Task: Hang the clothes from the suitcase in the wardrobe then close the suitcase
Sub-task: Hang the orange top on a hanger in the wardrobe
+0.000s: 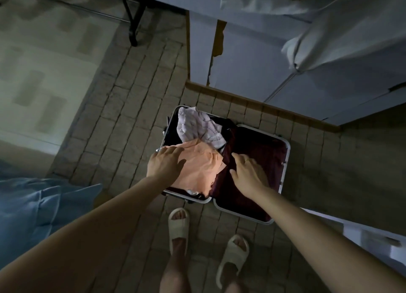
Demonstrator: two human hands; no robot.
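Observation:
An open suitcase (284,161) with a silver rim and dark maroon lining lies flat on the floor in front of me. Its left half holds an orange garment (202,167) and, further back, a pale lilac patterned garment (197,125). My left hand (164,161) lies with straight fingers on the orange garment's left edge. My right hand (248,172) hovers with spread fingers over the suitcase's middle hinge, beside the orange garment; whether it touches the lining I cannot tell. A white garment (342,35) hangs at the upper right by the wardrobe (241,57).
The wardrobe's pale doors stand behind the suitcase, one open door (329,103) reaching over the floor at right. A blue bedcover (39,205) lies at the left. A black furniture leg (131,22) stands at top centre. My feet in pale slippers (179,224) stand just before the suitcase.

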